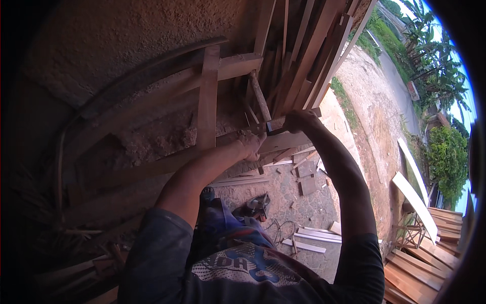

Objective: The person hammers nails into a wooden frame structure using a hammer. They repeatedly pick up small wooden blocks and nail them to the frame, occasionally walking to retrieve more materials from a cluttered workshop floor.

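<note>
A pale wooden board [285, 142] lies across the near beam of a rough timber bench, below both hands. My left hand [250, 144] is closed at the board's left end, its fingers partly hidden in shadow. My right hand [299, 121] is curled in a fist around a dark tool [276, 130]. This tool is a short dark bar with a lighter, squarish end pointing toward my left hand; its exact kind is too dim to tell. A round wooden stick [259, 96] slants down from the bench's far beam to just behind the tool.
A wooden crosspiece [207, 96] spans the bench on the left. Long planks [315, 50] lean upright ahead, beside a rough wall [126, 30]. Offcuts [307, 185] and a power tool [257, 205] with a cord lie on the floor. Stacked boards [417, 273] stand at the right.
</note>
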A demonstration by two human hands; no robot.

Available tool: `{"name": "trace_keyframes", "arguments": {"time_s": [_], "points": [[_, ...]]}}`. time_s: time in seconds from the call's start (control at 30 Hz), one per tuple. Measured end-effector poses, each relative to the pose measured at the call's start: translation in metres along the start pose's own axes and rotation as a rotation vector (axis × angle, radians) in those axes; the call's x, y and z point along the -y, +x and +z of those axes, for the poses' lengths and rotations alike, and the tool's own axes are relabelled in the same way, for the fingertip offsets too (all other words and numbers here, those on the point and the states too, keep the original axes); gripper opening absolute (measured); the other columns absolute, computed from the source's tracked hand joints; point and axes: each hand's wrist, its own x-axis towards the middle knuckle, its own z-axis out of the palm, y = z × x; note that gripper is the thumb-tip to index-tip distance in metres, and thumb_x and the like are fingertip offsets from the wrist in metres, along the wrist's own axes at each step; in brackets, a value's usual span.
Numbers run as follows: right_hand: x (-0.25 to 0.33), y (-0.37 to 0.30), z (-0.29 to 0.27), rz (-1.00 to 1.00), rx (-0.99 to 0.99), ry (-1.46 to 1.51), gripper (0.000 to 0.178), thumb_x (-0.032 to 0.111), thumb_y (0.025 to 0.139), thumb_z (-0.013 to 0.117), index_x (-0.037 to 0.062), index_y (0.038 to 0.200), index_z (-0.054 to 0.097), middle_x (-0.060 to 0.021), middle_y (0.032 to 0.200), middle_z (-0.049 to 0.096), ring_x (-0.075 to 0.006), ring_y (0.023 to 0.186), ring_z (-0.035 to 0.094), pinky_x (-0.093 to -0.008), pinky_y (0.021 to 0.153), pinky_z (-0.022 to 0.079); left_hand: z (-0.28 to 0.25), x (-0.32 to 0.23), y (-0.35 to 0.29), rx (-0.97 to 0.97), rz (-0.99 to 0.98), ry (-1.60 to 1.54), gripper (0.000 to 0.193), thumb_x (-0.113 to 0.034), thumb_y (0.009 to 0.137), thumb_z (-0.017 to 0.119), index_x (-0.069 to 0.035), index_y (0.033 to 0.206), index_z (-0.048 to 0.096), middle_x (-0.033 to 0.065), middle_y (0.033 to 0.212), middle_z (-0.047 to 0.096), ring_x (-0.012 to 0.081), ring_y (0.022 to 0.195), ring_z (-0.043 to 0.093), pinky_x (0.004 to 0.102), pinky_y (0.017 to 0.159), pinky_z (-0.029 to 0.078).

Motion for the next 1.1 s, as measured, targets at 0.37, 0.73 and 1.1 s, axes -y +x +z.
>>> {"name": "trace_keyframes", "arguments": {"time_s": [0.37, 0.73, 1.1], "points": [[0.026, 0.014, -0.047, -0.059, 0.056, -0.076, 0.029, 0.015, 0.079, 0.061, 0.015, 0.106, 0.074, -0.0088, 0.104, 0.073, -0.0283, 0.103, 0.07, -0.0448, 0.081, 0.058, 0.003, 0.001, -0.006, 0.011, 0.023, -0.12, 0.088, -0.036, 0.079, 0.072, -0.001, 0.144, 0.024, 0.028, 0.12, 0.06, 0.0411, 0.113, 0.06, 0.0498, 0.097, 0.05], [0.063, -0.131, 0.108, -0.07, -0.849, 0.86, 0.038, 0.006, 0.098, 0.046, 0.0063, 0.135, 0.039, -0.0266, 0.092, 0.063, -0.0456, 0.081, 0.064, -0.0522, 0.067, 0.048, 0.0, 0.01, -0.001, 0.05, -0.01, -0.198, 0.097, -0.039, 0.078, 0.071, 0.007, 0.147, 0.019, 0.0273, 0.123, 0.06, 0.0397, 0.116, 0.059, 0.0419, 0.1, 0.049], [0.098, -0.202, 0.173, -0.031, -0.957, 0.762, 0.067, -0.001, 0.093, 0.048, 0.0134, 0.155, 0.026, -0.0236, 0.091, 0.062, -0.0417, 0.074, 0.064, -0.0521, 0.061, 0.049, 0.001, 0.002, -0.003, 0.048, -0.041, -0.174, 0.096, -0.034, 0.077, 0.068, 0.007, 0.149, 0.018, 0.0259, 0.126, 0.061, 0.0353, 0.119, 0.06, 0.0385, 0.102, 0.047]]}}
